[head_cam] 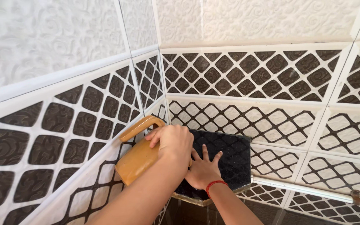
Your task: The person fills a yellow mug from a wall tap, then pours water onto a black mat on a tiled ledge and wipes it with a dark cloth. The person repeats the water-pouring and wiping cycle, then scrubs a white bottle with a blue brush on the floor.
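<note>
My left hand (171,141) grips an ochre-brown ceramic mug (136,163) by one end. The mug is tipped on its side against the left wall, its handle pointing up. It hangs at the left edge of a black speckled stone corner shelf (232,154) set into the tiled corner. My right hand (203,168), with a red thread band at the wrist, lies flat on the shelf top with fingers spread and holds nothing. The two hands almost touch.
Two tiled walls meet in the corner (163,96), with brown diamond patterns below and white embossed tiles above. A white pipe (305,189) with a rusty fitting (357,196) runs along the right wall just below shelf height.
</note>
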